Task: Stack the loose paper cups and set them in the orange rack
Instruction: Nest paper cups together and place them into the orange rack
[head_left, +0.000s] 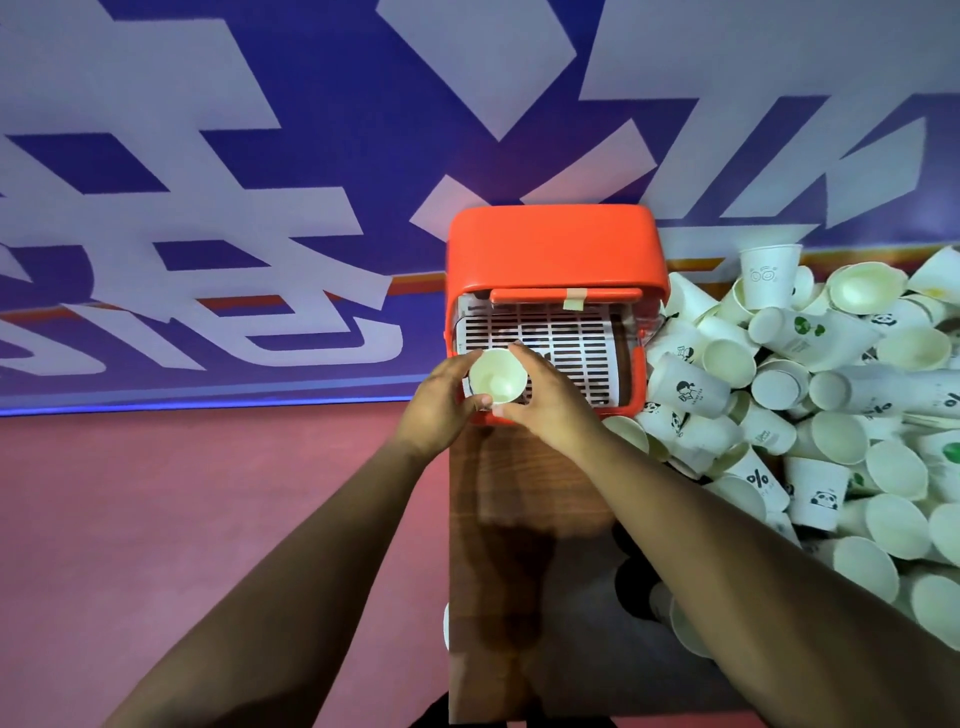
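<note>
Gripping from both sides, the left hand (441, 402) and the right hand (550, 405) hold one paper cup (496, 382) between them, mouth up; fingers curl round its far wall and both thumbs press on its near rim; whether further cups are nested beneath it cannot be told from above. The two-sided hold probably keeps the cup upright and steady while it is set down.

The cup sits at the near left corner of the orange rack (550, 249), which stands just beyond the hands; its opening faces the person, so the white slotted tray (566, 338) inside can be reached directly; a strip of tape (575, 299) crosses the orange bar above the tray.

The loose paper cups (831, 415) lie heaped on the right-hand side, touching the rack, lying at all angles, some printed; this keeps the supply close to the right hand.

Beneath the forearms runs a narrow wood-grain surface (519, 519) that carries the rack; on the left-hand side lies a reddish floor (208, 493); beyond the hands rises a blue wall (260, 156) with large white graphics.
</note>
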